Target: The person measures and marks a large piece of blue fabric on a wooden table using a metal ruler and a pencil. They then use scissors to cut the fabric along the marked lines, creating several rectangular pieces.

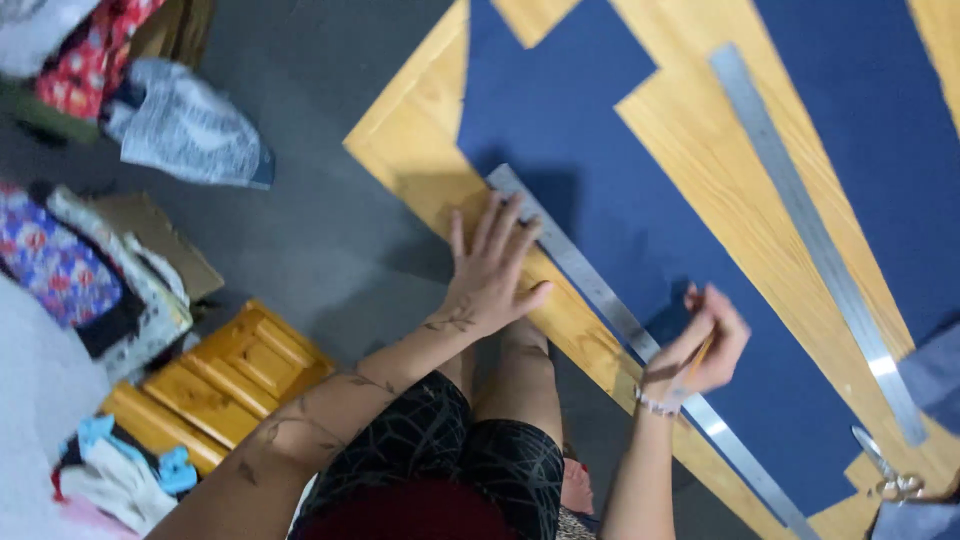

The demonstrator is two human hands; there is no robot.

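Grip, left hand (490,270): fingers apart, palm flat on the near steel ruler (640,345), pinning it so the edge cannot slide along the blue fabric (620,180).
Grip, right hand (705,345): fingers together around a pencil (700,352), tip at the ruler's edge, on the fabric.

Entries, left to right:
- Folded patterned cloths (60,260) and a pale bag (185,125), on the grey floor (320,200), far left, well apart from the work.
- Small wooden drawer unit (225,385), near left.
- Wooden worktop (420,130), carrying the blue fabric spread flat.
- Second, longer steel ruler (810,230), right, lying idle across wood and fabric.
- Scissors (885,470), near right, just beside that ruler's end.
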